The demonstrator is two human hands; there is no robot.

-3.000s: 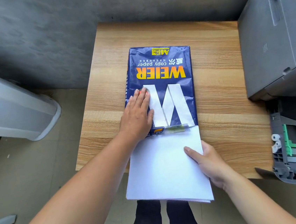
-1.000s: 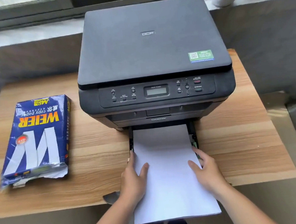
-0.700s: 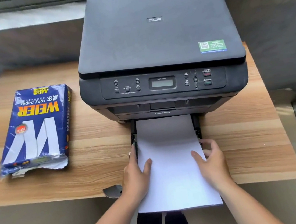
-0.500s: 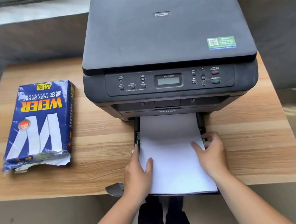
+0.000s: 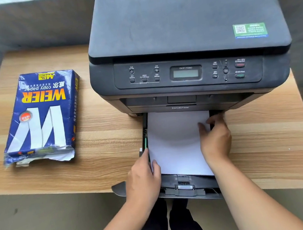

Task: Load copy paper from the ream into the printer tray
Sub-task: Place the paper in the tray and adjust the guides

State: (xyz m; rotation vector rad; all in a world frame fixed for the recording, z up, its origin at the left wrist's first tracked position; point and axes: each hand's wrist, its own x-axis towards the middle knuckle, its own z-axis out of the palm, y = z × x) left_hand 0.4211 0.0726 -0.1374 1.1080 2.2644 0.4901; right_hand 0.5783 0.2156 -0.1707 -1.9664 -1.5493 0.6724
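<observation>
A white paper stack [image 5: 176, 142] lies flat in the pulled-out printer tray [image 5: 188, 187], with its far end under the dark grey printer [image 5: 185, 36]. My left hand [image 5: 144, 177] holds the stack's near left edge, thumb on top and forefinger along the green side guide [image 5: 146, 143]. My right hand [image 5: 215, 141] grips the stack's right edge, thumb on the sheet and fingers down at the tray's right wall. The blue ream [image 5: 40, 117] lies on the table at the left, its near end torn open.
The printer and the ream stand on a wooden table [image 5: 104, 157], and the tray's front overhangs the table's near edge. A grey wall runs behind. My legs show below the tray, above a tiled floor.
The paper stack has slid further into the tray and dropped flat, so the tray's front end now shows. Both hands moved forward along its side edges. The ream has stayed put.
</observation>
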